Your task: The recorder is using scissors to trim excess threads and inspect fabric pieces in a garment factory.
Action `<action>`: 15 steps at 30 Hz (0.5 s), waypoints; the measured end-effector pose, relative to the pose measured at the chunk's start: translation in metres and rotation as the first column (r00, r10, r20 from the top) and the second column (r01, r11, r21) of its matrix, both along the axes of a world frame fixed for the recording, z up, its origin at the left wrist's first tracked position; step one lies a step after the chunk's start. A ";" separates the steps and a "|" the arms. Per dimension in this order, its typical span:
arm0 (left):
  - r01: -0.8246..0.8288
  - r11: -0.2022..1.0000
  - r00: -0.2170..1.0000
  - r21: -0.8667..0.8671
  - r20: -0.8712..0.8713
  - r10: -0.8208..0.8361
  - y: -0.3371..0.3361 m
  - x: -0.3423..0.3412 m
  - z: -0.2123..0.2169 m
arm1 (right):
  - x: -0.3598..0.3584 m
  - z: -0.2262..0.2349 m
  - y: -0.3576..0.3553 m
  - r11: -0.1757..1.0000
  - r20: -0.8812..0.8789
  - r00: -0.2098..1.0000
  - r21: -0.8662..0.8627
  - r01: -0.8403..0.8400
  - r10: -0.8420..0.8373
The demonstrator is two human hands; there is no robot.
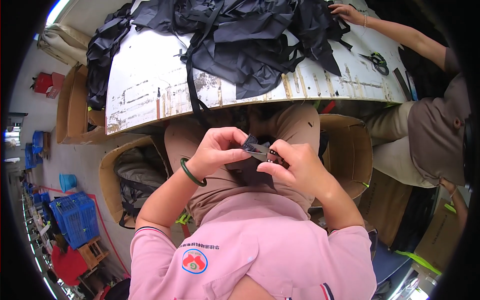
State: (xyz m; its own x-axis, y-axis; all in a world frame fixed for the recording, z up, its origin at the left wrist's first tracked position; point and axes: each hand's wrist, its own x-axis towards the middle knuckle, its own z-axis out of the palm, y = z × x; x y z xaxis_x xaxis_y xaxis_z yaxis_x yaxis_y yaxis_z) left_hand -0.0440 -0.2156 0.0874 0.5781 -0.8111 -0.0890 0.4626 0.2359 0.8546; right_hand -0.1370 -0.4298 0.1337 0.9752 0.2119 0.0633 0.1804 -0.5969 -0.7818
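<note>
Above my lap my left hand (219, 149) pinches the end of a black fabric strap (249, 142) between thumb and fingers. A green bangle (192, 172) circles that wrist. My right hand (303, 165) is closed around small scissors (260, 151), whose silver blades point left and reach the pinched strap. Whether the blades touch it I cannot tell. Dark fabric (254, 176) hangs below the hands over my lap. Heaped on the white table in front is black fabric (250, 45) with straps, one of which dangles over the near edge.
The worn white table (145, 85) has its edge just beyond my knees. Open cardboard boxes stand beside both legs, the left box (107, 172) holding dark fabric, the right box (357, 155) nearer a co-worker. That person's hand (348, 13) touches the heap. Black-handled scissors (378, 63) lie at the table's right.
</note>
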 end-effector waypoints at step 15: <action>-0.149 0.984 0.976 -0.100 0.145 0.163 -0.009 -0.017 0.005 | -0.001 0.008 0.007 0.993 -0.080 0.996 0.112 0.048 -0.039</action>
